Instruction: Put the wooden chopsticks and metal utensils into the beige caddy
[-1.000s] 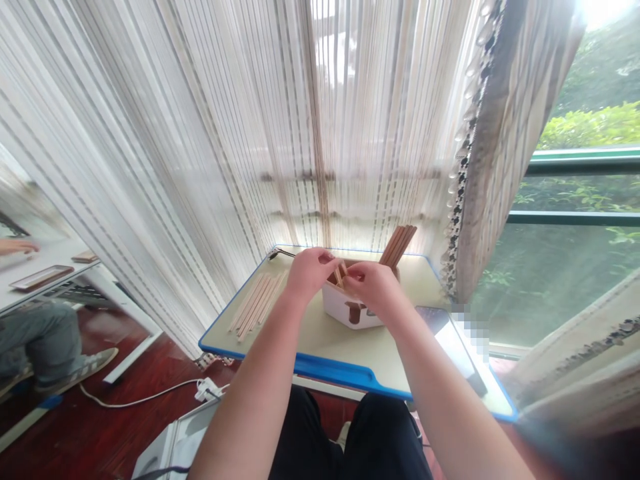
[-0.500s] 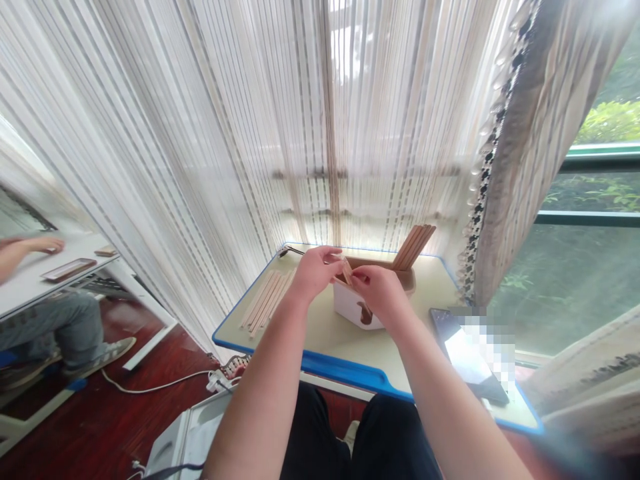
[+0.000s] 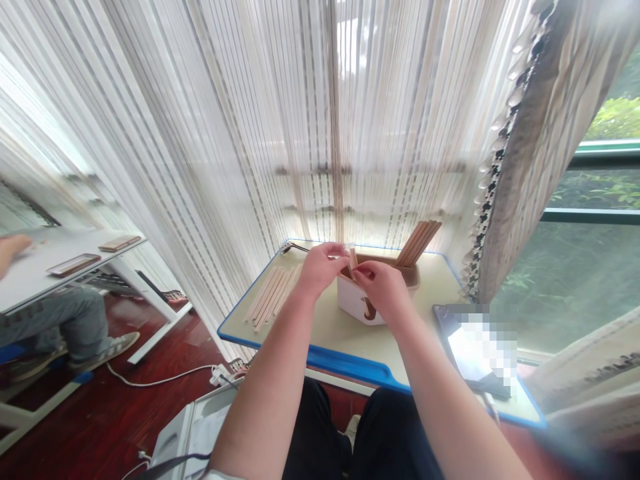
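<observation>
Over the near rim of a white box (image 3: pixel 350 301) with a brown inside, both my hands meet at a short length of pale wooden stick (image 3: pixel 353 257). My left hand (image 3: pixel 323 270) is closed at its upper end, where something clear and shiny shows. Thumb and fingers of my right hand (image 3: pixel 384 285) pinch it lower down. Its lower end is hidden. Several brown sticks (image 3: pixel 419 243) lean together out of the box's right side. Several pale wooden sticks (image 3: pixel 271 297) lie side by side on the table, left of my left forearm.
The small blue-edged table (image 3: pixel 320 337) carries a dark tablet (image 3: pixel 473 353) at its right. A white appliance (image 3: pixel 200 427) and a cable stand low on the left. Another person's hand (image 3: pixel 14 248) is over a white table (image 3: pixel 30 280) at far left. Striped curtains hang behind.
The view has shifted slightly. The stick between my hands now stands more upright, and my fingers have moved a little on it. The other person's hand has moved left.
</observation>
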A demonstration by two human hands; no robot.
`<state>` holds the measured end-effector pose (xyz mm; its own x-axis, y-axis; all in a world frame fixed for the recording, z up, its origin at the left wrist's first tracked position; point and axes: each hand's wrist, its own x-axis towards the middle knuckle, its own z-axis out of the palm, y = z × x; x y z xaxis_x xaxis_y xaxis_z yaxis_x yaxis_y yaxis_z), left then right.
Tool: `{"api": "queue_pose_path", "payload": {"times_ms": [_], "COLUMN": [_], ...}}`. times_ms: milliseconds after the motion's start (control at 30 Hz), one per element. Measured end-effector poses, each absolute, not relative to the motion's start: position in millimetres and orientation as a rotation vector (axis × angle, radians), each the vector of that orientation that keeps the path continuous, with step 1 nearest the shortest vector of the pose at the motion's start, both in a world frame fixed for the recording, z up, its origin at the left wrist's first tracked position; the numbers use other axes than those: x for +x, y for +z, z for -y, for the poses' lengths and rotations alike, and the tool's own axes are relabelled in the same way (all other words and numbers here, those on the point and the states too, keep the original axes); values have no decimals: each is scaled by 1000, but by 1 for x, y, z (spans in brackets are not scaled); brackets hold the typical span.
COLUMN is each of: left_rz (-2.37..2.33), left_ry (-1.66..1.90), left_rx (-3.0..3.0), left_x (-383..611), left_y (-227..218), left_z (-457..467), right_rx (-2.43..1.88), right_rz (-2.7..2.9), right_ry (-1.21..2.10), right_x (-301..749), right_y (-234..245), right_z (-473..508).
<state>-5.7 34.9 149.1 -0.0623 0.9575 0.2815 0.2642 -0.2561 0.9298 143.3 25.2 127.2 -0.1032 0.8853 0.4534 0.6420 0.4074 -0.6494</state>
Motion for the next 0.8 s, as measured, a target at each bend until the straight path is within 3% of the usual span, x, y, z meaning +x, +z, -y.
{"api": "queue_pose_path", "payload": {"times_ms": [300, 467, 633, 800], "left_rz": [-1166, -1332, -1422, -1884], "left_ry": [1418, 1491, 1589, 1711], "left_rx": [1694, 1758, 1806, 1775], "left_x": [0, 4, -2, -50], "left_y": [143, 140, 129, 95], "left_z": [-34, -31, -16, -12], "right_rx": [-1192, -1199, -1096, -826], "right_rz": [1730, 1739, 1664, 1772], "right_ry": [424, 425, 160, 73], "right_x": [145, 145, 139, 107], "right_y": [128, 126, 127, 113], "right_z": [-26, -27, -12, 18]}}
